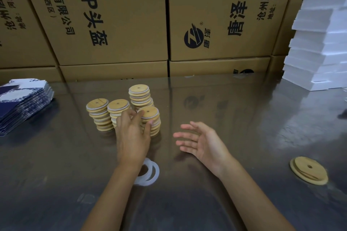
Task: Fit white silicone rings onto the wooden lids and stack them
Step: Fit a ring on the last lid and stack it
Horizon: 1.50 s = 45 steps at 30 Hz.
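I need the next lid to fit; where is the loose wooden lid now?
In the head view the loose wooden lid lies flat on the table at the far right, right of the right hand, away from the stacks.

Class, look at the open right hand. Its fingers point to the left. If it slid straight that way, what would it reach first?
Probably the left hand, which grips the nearest stack of lids. The right hand may sit slightly nearer the camera; depth is unclear.

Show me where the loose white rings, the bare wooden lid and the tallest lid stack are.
white rings (150,176), head view, on the right-hand band of the rings.
bare lid (308,170), head view, on its raised inner disc beside the hole.
tallest stack (139,89), head view, on the top lid's face.
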{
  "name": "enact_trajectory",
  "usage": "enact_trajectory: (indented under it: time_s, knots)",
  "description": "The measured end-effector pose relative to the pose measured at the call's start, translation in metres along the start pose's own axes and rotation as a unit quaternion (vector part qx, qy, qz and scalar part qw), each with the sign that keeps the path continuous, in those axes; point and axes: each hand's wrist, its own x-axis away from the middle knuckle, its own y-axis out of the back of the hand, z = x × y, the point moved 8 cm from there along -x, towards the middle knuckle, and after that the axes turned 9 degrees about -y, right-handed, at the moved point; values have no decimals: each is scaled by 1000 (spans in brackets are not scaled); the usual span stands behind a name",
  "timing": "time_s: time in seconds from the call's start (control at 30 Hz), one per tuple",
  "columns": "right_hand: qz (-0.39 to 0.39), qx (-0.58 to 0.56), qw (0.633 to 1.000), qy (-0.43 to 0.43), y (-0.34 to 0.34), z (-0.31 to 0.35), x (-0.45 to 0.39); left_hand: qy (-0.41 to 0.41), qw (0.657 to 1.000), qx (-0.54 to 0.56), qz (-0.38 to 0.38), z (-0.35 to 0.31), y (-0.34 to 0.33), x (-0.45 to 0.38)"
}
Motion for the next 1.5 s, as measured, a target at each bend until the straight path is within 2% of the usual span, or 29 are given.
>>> enact_trajectory:
  time_s: [0.13, 0.27, 0.37, 0.47, 0.6, 0.7, 0.83, 0.9, 0.97, 1.03, 1.1, 1.33, 1.5]
  knots:
    - [-82, 55, 994, 51, 7, 7, 1, -41, 999, -31, -15, -25, 5, 3]
    - [-159, 131, 975, 89, 11, 11, 0, -127, 991, -15, 30, -60, -8, 15]
    - [-185, 189, 958, 113, 8, 7, -2, -173, 982, 3, 77, -75, -20, 28]
    - [-208, 283, 928, 120, 6, 5, -3, -186, 975, 0, 118, -82, -28, 36]
    - [-200, 381, 896, 111, 4, 7, 13, -195, 972, -26, 126, -85, -29, 41]
    - [-243, 483, 833, 114, 21, 9, 42, -185, 975, -24, 122, -82, -27, 41]
    - [-405, 559, 704, 168, 68, 38, 96, -174, 977, -18, 125, -80, -28, 41]
    - [-461, 594, 652, 100, 95, 43, 111, -174, 975, -16, 135, -80, -30, 42]
    - [-479, 615, 627, -4, 121, 39, 119, -171, 975, -14, 141, -79, -31, 42]
    - [-464, 622, 627, -67, 134, 32, 120, -167, 975, -14, 146, -79, -32, 43]
    - [-446, 638, 624, -68, 132, 28, 115, -164, 975, -9, 147, -80, -33, 43]
    - [-342, 664, 662, 59, 76, 20, 85, -156, 976, 2, 154, -78, -34, 43]
    - [-248, 605, 740, 158, 29, 13, 65, -141, 977, 25, 160, -74, -36, 42]
